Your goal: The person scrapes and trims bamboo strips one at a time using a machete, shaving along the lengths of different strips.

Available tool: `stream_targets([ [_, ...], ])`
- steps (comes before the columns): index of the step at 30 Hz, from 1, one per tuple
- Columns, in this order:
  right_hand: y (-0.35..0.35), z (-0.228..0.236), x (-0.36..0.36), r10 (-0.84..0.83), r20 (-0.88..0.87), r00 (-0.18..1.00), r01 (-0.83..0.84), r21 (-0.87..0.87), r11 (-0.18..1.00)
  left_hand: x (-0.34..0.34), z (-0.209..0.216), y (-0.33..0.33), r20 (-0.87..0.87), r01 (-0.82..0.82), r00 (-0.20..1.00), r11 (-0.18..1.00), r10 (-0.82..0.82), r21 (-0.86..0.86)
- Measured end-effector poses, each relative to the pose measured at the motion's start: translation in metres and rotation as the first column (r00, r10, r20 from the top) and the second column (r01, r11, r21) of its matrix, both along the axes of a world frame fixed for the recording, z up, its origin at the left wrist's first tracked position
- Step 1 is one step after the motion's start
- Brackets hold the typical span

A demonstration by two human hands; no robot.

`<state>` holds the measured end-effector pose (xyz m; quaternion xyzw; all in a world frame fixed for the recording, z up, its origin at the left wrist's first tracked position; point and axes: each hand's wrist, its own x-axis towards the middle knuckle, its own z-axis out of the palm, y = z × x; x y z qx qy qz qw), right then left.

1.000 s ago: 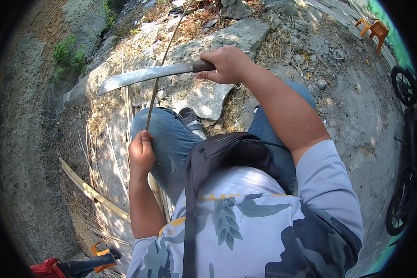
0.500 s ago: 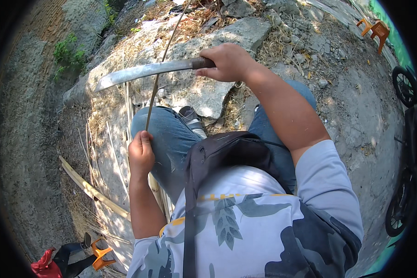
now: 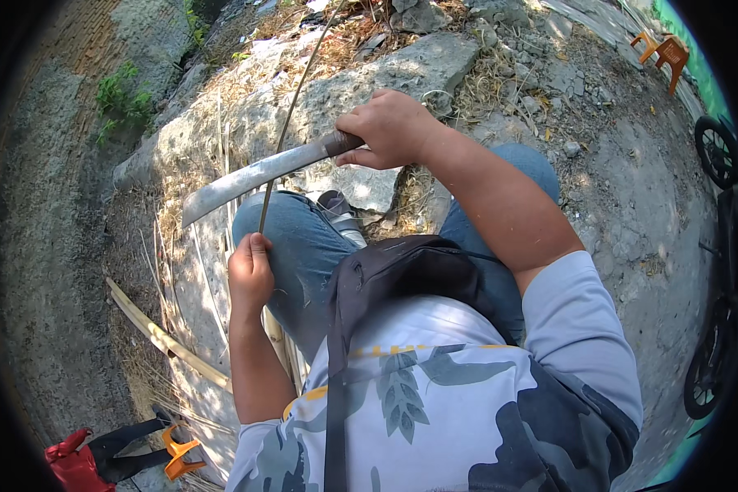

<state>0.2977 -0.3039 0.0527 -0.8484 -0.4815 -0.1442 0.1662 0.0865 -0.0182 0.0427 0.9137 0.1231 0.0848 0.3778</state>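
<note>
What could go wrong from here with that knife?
The knife crosses the strip just ahead of the bare left grip, so a slip toward the body might cut it. The left knee lies close by, so a stray stroke could catch it too.

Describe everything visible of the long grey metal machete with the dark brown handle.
The long grey metal machete has a gently curved blade with paler streaks and a broad, slanted tip. Its dark brown cylindrical handle is partly hidden in the bare right hand, which grips it. The blade slants across the picture, its tip toward the left and lower than the handle. It crosses in front of a long, thin brown strip; whether they touch is unclear.
</note>
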Motion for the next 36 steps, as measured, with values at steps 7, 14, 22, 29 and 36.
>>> stream_targets([
  [7,-0.043,0.005,0.04,-0.426,-0.401,0.811,0.481,0.042,0.876,-0.001,-0.003,0.0,0.062,0.031,0.998,0.999,-0.032,0.011],
  [14,-0.035,-0.007,0.032,-0.284,-0.213,0.935,0.307,0.079,0.949,0.002,-0.001,0.002,0.013,0.032,0.999,0.999,-0.032,-0.002],
  [22,0.002,-0.003,0.002,0.033,-0.02,0.999,-0.034,-0.027,0.999,0.0,-0.002,0.004,0.026,0.032,0.999,0.999,-0.032,0.003],
  [29,-0.02,-0.004,0.016,-0.131,-0.141,0.981,0.138,0.037,0.99,0.002,-0.003,0.007,-0.013,0.009,1.0,0.997,-0.01,-0.079],
  [36,-0.006,-0.001,0.003,-0.095,-0.094,0.991,0.098,0.031,0.995,0.001,-0.004,0.008,-0.01,-0.025,1.0,0.991,0.024,-0.134],
])
